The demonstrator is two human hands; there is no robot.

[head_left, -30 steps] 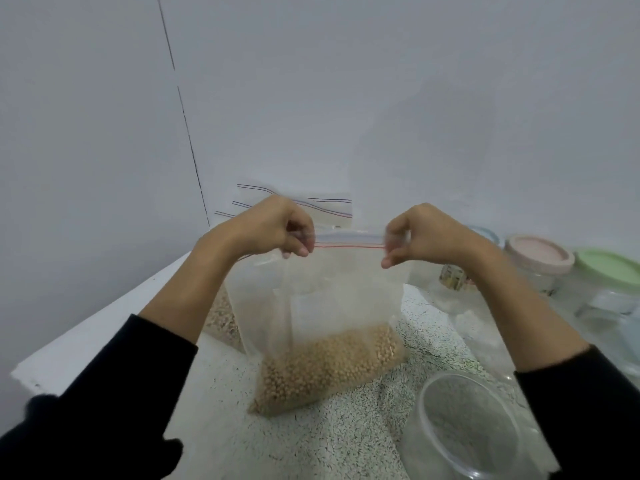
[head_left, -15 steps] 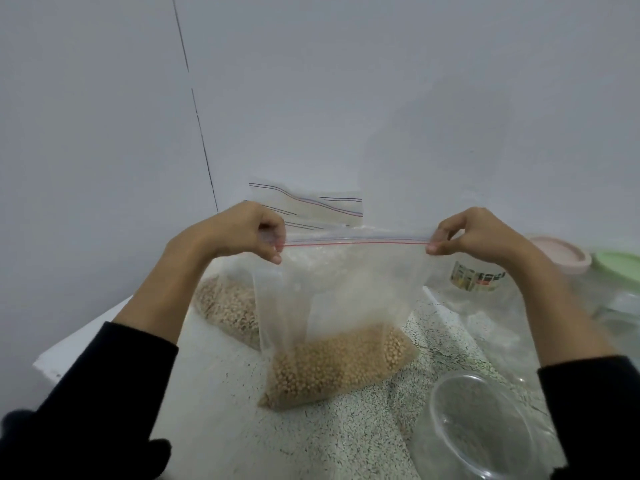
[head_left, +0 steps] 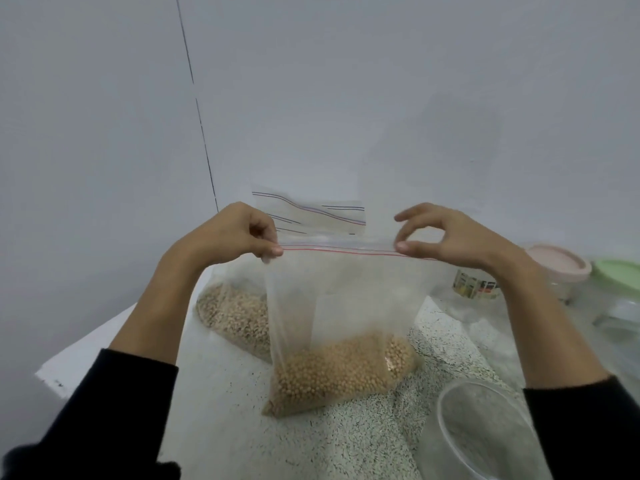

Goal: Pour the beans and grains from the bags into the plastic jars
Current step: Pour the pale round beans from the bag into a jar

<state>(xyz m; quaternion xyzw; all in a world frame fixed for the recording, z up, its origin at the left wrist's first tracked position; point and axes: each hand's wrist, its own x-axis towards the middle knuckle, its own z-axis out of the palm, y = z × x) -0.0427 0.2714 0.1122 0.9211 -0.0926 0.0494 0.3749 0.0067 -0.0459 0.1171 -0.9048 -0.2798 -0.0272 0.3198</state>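
Note:
A clear zip bag (head_left: 346, 296) with a red seal line stands upright on the speckled counter, yellow beans (head_left: 339, 372) heaped in its bottom. My left hand (head_left: 235, 237) pinches the seal's left end. My right hand (head_left: 446, 237) pinches the seal toward its right end with thumb and forefinger, the other fingers spread. An open clear plastic jar (head_left: 485, 431) stands at the lower right, just beside the bag.
A second bag of pale grains (head_left: 235, 317) lies behind the held one, with more zip bags (head_left: 311, 213) against the wall. Jars with a pink lid (head_left: 557, 265) and a green lid (head_left: 620, 271) stand at right, near a labelled jar (head_left: 474, 289). The counter's left edge (head_left: 62, 372) is close.
Both hands slid apart along the seal, from near the middle out to its ends. The bag top is now stretched wide, and my right hand's spare fingers have spread.

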